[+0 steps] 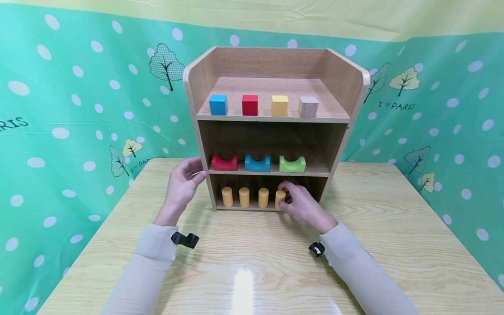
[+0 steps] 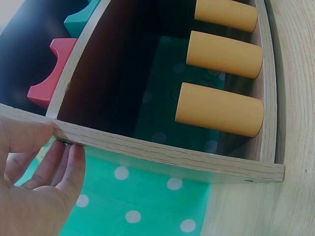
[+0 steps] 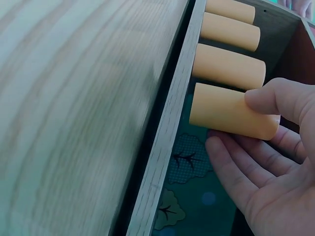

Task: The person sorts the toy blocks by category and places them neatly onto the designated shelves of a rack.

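Observation:
My right hand (image 1: 304, 204) grips the rightmost orange wooden cylinder (image 3: 224, 109), thumb on one side and fingers on the other. That cylinder stands on the bottom level of a small wooden shelf (image 1: 271, 119), at the end of a row of similar upright cylinders (image 1: 244, 197). At the shelf's left side, my left hand (image 1: 185, 183) pinches the edge of the side panel (image 2: 162, 143), with the thumb in front and fingertips behind. The left wrist view shows the cylinder (image 2: 219, 109) at the row's left end, apart from that hand.
On the middle level sit a red (image 1: 225, 163), a blue (image 1: 257, 163) and a green notched block (image 1: 292, 164). Blue (image 1: 218, 105), red (image 1: 250, 105), yellow (image 1: 279, 106) and pale cubes (image 1: 308, 107) line the top. A dotted green cloth (image 1: 78, 131) hangs behind the wooden table (image 1: 220, 262).

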`<state>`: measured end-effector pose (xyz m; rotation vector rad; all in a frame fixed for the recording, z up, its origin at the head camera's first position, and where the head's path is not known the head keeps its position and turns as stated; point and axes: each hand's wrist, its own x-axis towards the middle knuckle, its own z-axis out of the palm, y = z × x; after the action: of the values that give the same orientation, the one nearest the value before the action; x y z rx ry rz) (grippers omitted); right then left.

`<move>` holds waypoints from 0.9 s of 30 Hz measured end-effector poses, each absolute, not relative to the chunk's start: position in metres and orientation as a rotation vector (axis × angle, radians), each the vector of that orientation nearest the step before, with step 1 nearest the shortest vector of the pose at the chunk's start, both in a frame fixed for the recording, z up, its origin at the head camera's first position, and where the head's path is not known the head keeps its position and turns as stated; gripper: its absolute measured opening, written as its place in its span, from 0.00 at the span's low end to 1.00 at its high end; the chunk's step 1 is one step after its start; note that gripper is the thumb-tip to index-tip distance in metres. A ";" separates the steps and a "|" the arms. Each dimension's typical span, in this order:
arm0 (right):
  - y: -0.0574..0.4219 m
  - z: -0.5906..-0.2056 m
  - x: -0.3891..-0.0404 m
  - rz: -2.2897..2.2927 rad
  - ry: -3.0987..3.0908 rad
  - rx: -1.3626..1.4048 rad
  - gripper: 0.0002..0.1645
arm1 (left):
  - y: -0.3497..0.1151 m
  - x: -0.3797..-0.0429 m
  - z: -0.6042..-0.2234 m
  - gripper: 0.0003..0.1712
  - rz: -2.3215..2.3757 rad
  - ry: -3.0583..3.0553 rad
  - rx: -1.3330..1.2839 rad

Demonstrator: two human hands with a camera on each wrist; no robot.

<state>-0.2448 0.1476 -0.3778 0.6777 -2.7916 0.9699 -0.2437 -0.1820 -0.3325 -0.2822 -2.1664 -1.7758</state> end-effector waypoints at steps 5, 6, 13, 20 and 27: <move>0.150 -0.381 -0.248 0.964 -2.792 0.656 0.21 | -0.182 -0.244 -0.333 0.22 -1.784 -2.161 -0.277; 0.150 -0.381 -0.248 0.963 -2.792 0.651 0.21 | -0.182 -0.245 -0.333 0.22 -1.783 -2.162 -0.277; 0.151 -0.382 -0.249 0.970 -2.803 0.623 0.21 | -0.183 -0.245 -0.333 0.22 -1.780 -2.165 -0.280; 0.150 -0.382 -0.249 0.991 -2.788 0.614 0.19 | -0.182 -0.244 -0.333 0.22 -1.780 -2.172 -0.279; 0.151 -0.383 -0.250 0.988 -2.780 0.624 0.20 | -0.182 -0.244 -0.334 0.22 -1.782 -2.163 -0.279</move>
<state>-0.2495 0.1511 -0.3832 0.6236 -2.7800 0.9880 -0.2441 -0.1822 -0.3337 -0.2786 -2.1633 -1.7815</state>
